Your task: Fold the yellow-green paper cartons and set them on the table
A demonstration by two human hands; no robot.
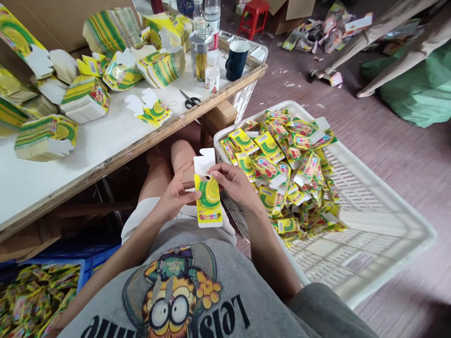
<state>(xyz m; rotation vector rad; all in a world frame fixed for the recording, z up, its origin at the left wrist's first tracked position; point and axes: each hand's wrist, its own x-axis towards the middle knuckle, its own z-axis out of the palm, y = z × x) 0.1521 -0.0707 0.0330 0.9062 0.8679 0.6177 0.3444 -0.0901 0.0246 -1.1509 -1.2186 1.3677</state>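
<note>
Over my lap I hold a flat yellow and green printed carton [208, 202] upright, its white end flaps standing at the top. My left hand [179, 190] grips its left edge, thumb on the printed face and fingers behind. With thumb and fingertips, my right hand [230, 182] pinches the upper right edge near the white flap. Right of my hands, a white plastic basket [384, 206] holds a heap of filled small cartons [269, 145]. On the table ahead lie a few loose flat cartons [153, 112].
Stacks of flat cartons [86, 98] cover the white table [88, 155]. Near its wooden edge are black scissors [190, 99], a small bottle [212, 72] and a dark mug [237, 61]. A blue crate [82, 277] of small packets stands lower left. Another person's legs [391, 56] show upper right.
</note>
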